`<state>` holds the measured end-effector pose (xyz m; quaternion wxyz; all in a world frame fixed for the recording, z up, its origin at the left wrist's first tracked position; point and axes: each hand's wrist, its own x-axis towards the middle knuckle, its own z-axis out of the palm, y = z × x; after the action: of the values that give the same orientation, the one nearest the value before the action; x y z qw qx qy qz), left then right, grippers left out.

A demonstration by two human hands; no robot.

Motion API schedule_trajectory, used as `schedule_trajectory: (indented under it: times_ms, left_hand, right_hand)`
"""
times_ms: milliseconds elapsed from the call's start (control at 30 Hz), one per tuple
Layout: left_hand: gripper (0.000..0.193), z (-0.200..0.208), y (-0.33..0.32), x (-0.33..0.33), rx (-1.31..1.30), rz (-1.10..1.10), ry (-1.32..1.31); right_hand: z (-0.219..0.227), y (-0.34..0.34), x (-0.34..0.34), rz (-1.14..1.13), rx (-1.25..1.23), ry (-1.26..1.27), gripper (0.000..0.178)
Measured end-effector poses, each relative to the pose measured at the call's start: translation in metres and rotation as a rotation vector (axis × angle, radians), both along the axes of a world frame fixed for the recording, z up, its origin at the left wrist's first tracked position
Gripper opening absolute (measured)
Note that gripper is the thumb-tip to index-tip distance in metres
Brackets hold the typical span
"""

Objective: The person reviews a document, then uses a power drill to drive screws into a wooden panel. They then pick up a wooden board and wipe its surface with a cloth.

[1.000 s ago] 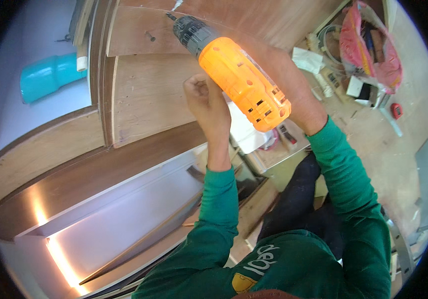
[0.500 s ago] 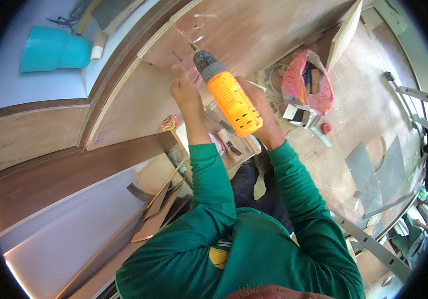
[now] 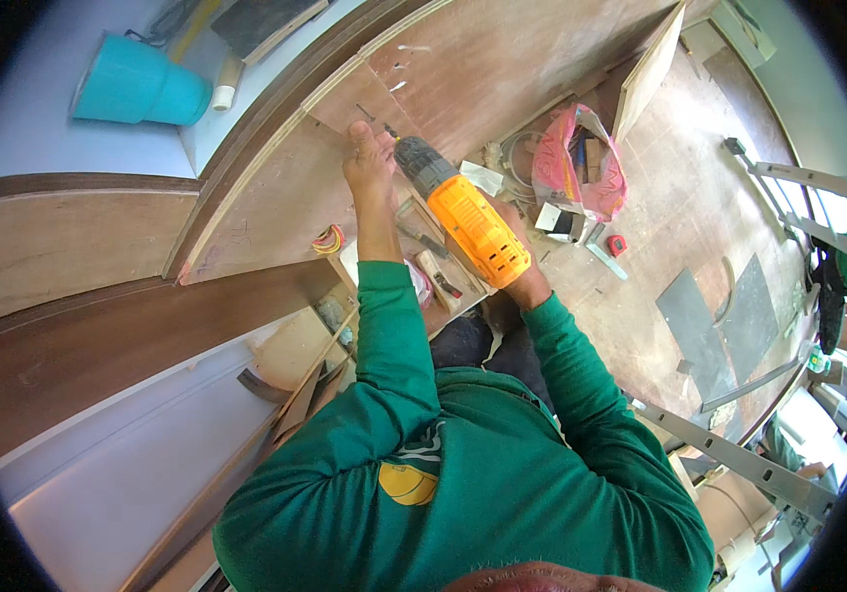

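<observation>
Head view: drill near the middle of the frame, a little above centre, between the 2 hands.
Drill axis: long and straight, slanting from lower right to upper left; chuck and bit point to the upper left, the flat rear end to the lower right.
Right hand: closed on the drill, mostly behind it; handle, trigger and most fingers are hidden, so how tight the hold is cannot be told.
Left hand: raised at upper centre, fingers curled, thumb up beside a thin screw; whether they pinch it or only rest near it, I cannot tell.
Bit tip: just beside the left fingers; contact with the screw is too small to make out.
Housing: smooth orange plastic with dark slots; the chuck is dark, ribbed and round.
Panel: reddish-brown wood at the top, pale layered edge, a few white smears.
Bucket: teal, stepped cylinder on its side, upper left.
Bag: crumpled pink, right of the drill, its contents partly hidden.
Rail: slotted grey metal, lower right, partly covered by the green sleeve.
</observation>
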<state>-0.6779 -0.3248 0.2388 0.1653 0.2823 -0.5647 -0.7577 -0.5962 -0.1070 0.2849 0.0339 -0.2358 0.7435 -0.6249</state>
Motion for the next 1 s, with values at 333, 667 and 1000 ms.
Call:
schedule_trajectory:
  times_ms: [333,667,1000]
  left_hand:
    - [0.097,-0.009,-0.008,0.001,-0.043,-0.017,-0.001]
    - [0.092,-0.018,-0.014,0.001,-0.004,-0.031,-0.118]
    - [0.103,-0.011,-0.012,0.003,-0.024,-0.030,-0.087]
  right_hand:
    - [0.002,-0.006,-0.004,-0.091,-0.055,0.133,0.040]
    - [0.007,-0.007,-0.006,-0.034,-0.109,0.008,0.048]
    - [-0.015,-0.004,-0.007,0.040,-0.096,-0.107,0.051]
